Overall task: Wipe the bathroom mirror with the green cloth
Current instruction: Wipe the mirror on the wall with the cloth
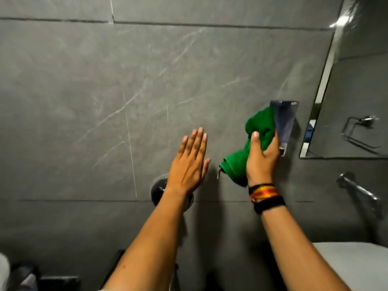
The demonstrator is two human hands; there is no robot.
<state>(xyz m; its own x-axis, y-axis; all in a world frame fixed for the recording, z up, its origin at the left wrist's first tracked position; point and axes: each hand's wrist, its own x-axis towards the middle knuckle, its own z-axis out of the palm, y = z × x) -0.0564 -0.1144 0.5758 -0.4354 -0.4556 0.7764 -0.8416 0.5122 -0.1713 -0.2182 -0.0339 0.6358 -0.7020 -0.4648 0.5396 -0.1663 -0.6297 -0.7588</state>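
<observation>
My right hand (261, 158) grips a bunched green cloth (260, 128) against the grey tiled wall, right beside a shiny metal wall holder (285, 120). Part of the cloth hangs below my palm. The bathroom mirror (357, 97) is mounted at the far right, its bevelled edge running diagonally; the cloth is left of it and not touching it. My left hand (189, 162) is held flat with fingers spread, close to the wall and holding nothing.
A round chrome wall fitting (158, 191) sits under my left wrist. A chrome tap (357, 189) sticks out at the right above a white basin (352, 265). The mirror reflects a towel ring (361, 127). Dark objects lie at the bottom left.
</observation>
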